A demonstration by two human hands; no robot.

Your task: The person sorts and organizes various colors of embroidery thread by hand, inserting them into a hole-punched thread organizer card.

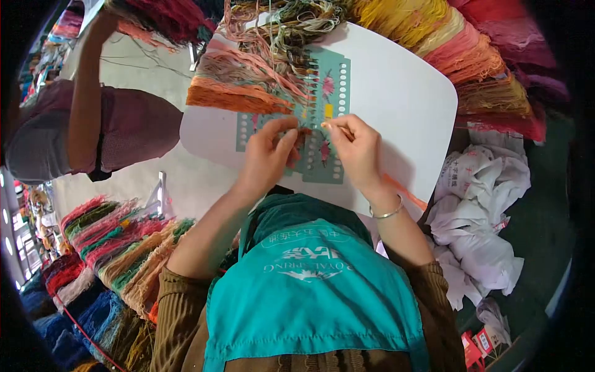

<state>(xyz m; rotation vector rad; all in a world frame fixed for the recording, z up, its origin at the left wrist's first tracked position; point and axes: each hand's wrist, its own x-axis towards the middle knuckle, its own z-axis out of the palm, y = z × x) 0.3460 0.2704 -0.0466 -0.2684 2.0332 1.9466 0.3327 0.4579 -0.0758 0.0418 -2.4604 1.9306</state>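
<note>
A green card (325,170) with punched holes and pink flower prints lies on the white board (403,80) over my lap. Bundles of embroidery thread (238,96), orange, pink and brown, run from its holes toward the upper left. My left hand (268,152) is above the card's left part, fingers curled and slightly blurred; whatever it holds is hidden. Over the card's right edge, my right hand (357,144) pinches thumb against forefinger. A tiny pale-orange bit shows at those fingertips, too small to name.
Yellow, coral and purple thread hanks (462,46) crowd the board's far right edge. White plastic bags (477,217) lie at right. More coloured hanks (118,248) are at lower left. Another person (130,127) sits at the left.
</note>
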